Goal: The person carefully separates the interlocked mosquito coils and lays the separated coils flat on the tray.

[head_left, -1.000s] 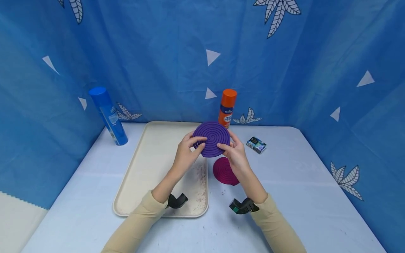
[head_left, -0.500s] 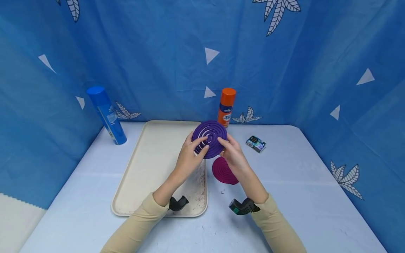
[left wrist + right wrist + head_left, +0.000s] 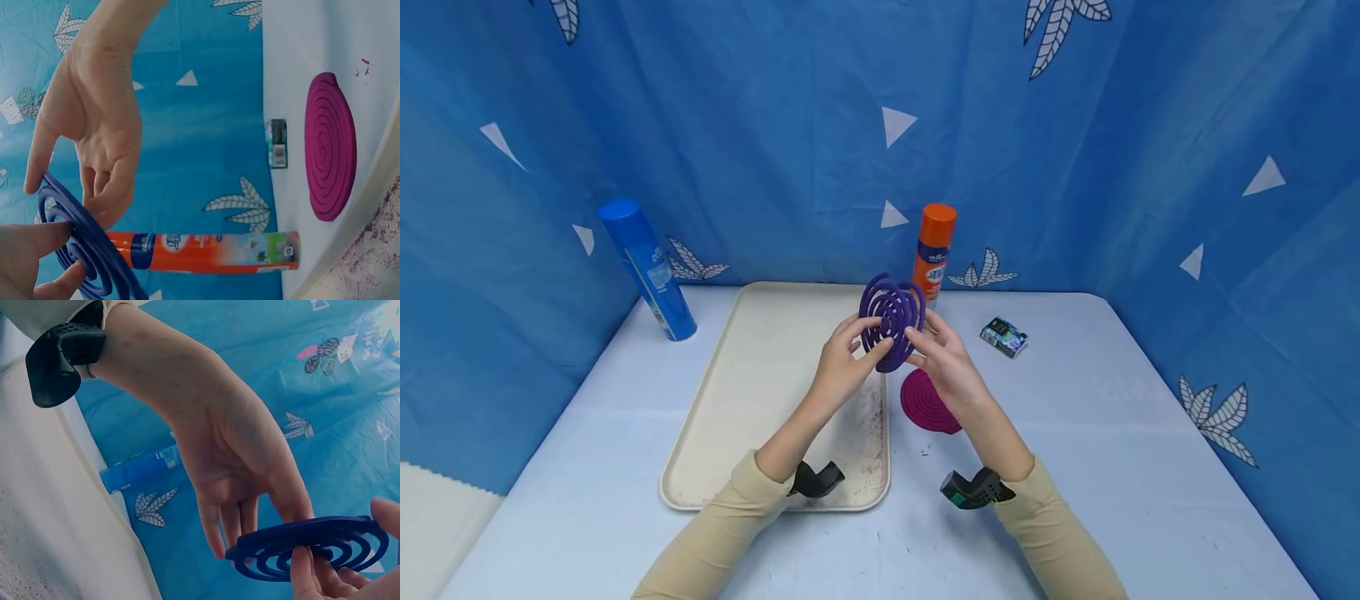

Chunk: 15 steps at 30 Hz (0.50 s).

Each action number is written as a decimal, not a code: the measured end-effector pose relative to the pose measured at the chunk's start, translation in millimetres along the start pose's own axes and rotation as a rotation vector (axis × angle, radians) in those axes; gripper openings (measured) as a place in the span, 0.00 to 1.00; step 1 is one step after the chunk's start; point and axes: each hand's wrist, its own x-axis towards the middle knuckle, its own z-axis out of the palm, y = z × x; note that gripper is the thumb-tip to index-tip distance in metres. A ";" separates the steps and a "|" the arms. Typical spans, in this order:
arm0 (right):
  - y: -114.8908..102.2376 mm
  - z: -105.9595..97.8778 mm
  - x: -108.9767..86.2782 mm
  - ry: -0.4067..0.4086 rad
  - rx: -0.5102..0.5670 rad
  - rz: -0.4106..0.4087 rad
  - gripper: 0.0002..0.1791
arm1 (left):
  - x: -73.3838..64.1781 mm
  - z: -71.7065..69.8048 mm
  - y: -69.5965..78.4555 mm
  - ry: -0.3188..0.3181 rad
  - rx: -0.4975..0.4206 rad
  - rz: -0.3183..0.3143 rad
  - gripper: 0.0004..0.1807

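You held the purple coil (image 3: 892,320) up in the air between both hands, above the right edge of the cream tray (image 3: 752,400) and just in front of the orange spray can (image 3: 934,250). Your left hand (image 3: 842,367) pinched its left side, thumb on the near face and fingers curled behind it; the grip was closed on the coil, not slack. Your right hand (image 3: 943,360) did the same on the right side, thumb and fingertips pressed to the rings. The coil's spiral arms stood spread apart, with gaps showing between the rings, and it was tilted nearly upright toward you. From the left wrist view the coil (image 3: 81,244) sat between your two hands with the orange can (image 3: 206,251) lying just behind it. Below your right hand, a magenta coil (image 3: 925,402) lay flat on the counter (image 3: 1112,450), just beside the tray's right rim. A small printed box (image 3: 1003,337) lay on the counter to the right of the orange can, and a blue spray can (image 3: 647,271) stood well apart at the far left, near the tray's corner.
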 end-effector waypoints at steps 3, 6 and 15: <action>-3.0 -0.1 0.6 0.015 0.022 -0.001 0.28 | 0.9 -0.1 -0.5 0.050 -0.010 0.004 0.21; -6.4 -1.7 1.8 0.026 0.082 -0.014 0.25 | 2.6 -2.3 0.4 0.125 -0.044 0.003 0.21; -11.2 -12.7 1.1 0.058 0.193 0.040 0.14 | 11.5 -17.2 -2.8 0.163 -0.285 -0.102 0.23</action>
